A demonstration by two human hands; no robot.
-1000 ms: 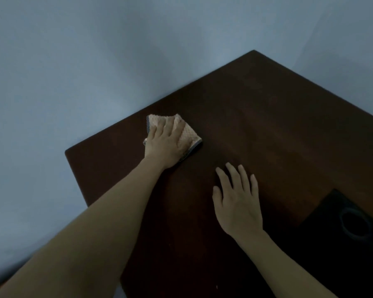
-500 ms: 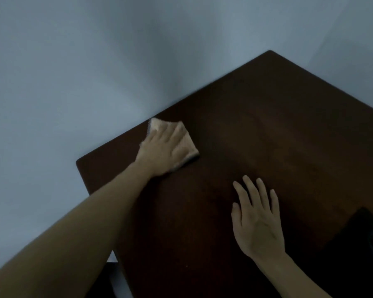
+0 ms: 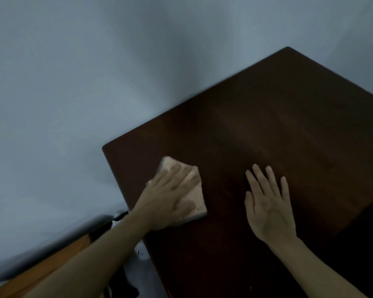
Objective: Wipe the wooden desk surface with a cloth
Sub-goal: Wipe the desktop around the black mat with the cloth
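Dim light. Left hand flat on a folded peach cloth, fingers straight, pressing it onto the dark wooden desk near the desk's left edge, just in from the near-left corner. Right hand lies palm down on bare wood beside it, fingers spread, holding nothing. Grey wall behind.

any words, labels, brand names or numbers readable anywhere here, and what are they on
None: no readable text in this view.
Cloth: dotted weave only, no label showing.
Wooden desk: bare dark wood, no markings.
Dark object at the desk's right edge: too dark to tell whether it carries any print.
Clutter below the desk's left edge: blurred, nothing legible.
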